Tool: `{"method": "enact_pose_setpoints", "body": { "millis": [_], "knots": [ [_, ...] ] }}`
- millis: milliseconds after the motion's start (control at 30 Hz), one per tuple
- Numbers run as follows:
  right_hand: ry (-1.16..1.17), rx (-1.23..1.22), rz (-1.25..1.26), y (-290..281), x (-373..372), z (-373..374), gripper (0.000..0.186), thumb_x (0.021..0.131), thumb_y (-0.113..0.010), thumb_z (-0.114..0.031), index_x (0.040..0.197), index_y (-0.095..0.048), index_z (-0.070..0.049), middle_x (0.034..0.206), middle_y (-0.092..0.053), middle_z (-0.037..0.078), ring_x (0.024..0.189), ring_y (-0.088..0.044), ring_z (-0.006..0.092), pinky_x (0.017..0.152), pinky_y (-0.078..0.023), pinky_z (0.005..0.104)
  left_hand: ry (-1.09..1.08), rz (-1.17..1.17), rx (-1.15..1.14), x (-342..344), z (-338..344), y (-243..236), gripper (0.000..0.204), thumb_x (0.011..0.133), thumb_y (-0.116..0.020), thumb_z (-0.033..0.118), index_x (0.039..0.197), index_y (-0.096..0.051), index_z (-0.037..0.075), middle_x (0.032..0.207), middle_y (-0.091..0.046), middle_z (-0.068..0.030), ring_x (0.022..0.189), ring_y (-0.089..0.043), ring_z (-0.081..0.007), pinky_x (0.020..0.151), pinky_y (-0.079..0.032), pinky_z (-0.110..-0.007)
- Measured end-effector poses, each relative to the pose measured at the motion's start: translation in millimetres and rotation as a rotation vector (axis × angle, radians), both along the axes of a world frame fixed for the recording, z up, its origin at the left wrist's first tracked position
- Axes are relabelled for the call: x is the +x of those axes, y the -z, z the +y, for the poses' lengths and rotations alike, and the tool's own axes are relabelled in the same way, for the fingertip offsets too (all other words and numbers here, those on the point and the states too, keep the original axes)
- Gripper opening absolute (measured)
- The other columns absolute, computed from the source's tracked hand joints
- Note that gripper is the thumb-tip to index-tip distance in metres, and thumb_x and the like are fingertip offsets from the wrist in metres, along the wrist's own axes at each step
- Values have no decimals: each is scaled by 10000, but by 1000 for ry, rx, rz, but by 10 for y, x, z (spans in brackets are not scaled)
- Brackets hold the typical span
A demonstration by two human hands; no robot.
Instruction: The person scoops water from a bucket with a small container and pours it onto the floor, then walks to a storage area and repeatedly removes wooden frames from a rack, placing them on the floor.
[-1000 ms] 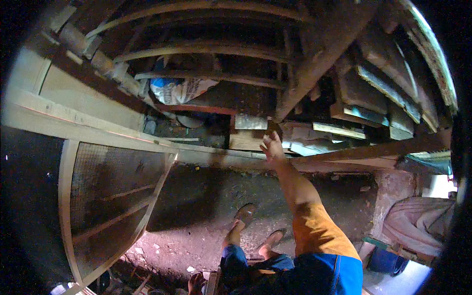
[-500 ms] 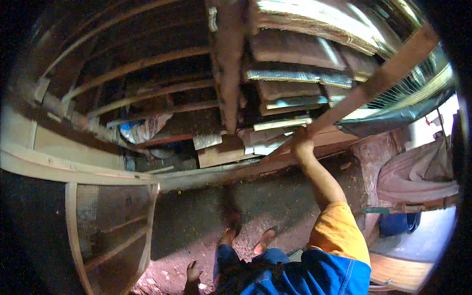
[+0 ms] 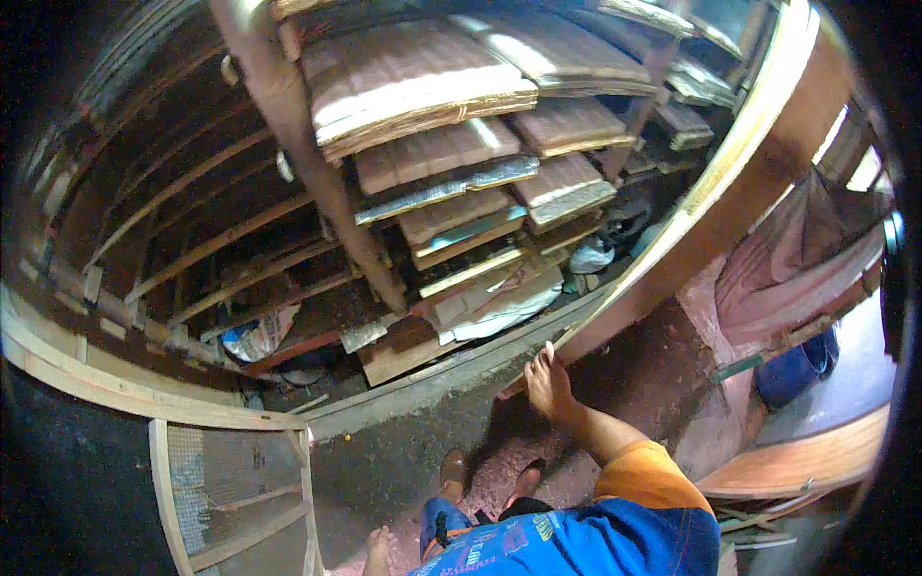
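Observation:
My right hand grips the lower part of a long wooden board, its fingers against the pale edge. The board slants from beside that hand up to the upper right, broad brown face toward the right, and its low end shows just left of the hand. My left hand hangs low by my left side near the lower edge, fingers loosely apart, and I see nothing in it.
A rack with stacked boards stands ahead, behind a wooden post. A mesh-panelled wooden frame is at lower left. To the right are a draped cloth and a dark blue bucket. A low ledge runs along the rack's foot.
My view has turned to the right, showing more of the rack. The board now shows its broad face and pale edge at the right. My right hand stays on its lower part.

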State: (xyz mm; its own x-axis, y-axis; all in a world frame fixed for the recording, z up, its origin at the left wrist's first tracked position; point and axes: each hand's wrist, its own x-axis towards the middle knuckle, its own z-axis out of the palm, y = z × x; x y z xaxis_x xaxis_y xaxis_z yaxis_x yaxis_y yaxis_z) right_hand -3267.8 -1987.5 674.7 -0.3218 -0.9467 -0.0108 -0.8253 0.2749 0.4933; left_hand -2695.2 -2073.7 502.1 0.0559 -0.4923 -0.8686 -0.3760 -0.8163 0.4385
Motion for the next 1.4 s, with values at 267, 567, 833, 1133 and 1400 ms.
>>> {"method": "enact_pose_setpoints", "body": {
  "millis": [267, 567, 833, 1133, 1400],
  "knots": [
    [348, -2, -345, -149, 661, 1809, 470, 815, -477, -178, 1262, -500, -33, 1245, -481, 302, 1264, -391, 406, 1129, -93, 526, 127, 165, 111, -384, 259, -199, 274, 949, -465, 282, 802, -460, 50, 631, -434, -51, 498, -426, -172, 450, -380, -328],
    [779, -568, -389, -1105, 552, 3186, 761, 713, -715, -300, 1378, -397, -108, 1426, -313, 218, 1364, -228, 376, 1077, -78, 650, 390, 111, 52, -1406, 249, -674, 235, 951, -485, 287, 864, -526, 73, 661, -528, -65, 484, -475, -177, 391, -374, -337],
    [1181, -812, 51, -1720, -410, 4485, 869, 717, -717, -331, 1438, -300, -85, 1496, -197, 209, 1408, -125, 370, 1100, -79, 607, 843, -85, -195, -2409, 465, -874, 346, 910, -524, 394, 823, -598, 68, 614, -538, -66, 435, -488, -210, 369, -374, -377],
    [1408, -795, 47, -1652, -1140, 5336, 881, 726, -726, -283, 1437, -262, -49, 1487, -206, 222, 1401, -132, 374, 1078, -53, 642, 1074, -58, -261, -2791, 885, -720, 300, 931, -492, 371, 873, -617, 105, 682, -550, -26, 601, -524, -188, 580, -445, -411],
    [1547, -851, 74, -1626, -2219, 5656, 906, 748, -712, -364, 1459, -225, -84, 1492, -218, 217, 1388, -163, 386, 1081, -133, 626, 1436, -553, -276, -3019, 827, -417, 463, 944, -425, 391, 1045, -649, -1, 1021, -667, -170, 942, -637, -327, 781, -480, -440]
  ]
}}
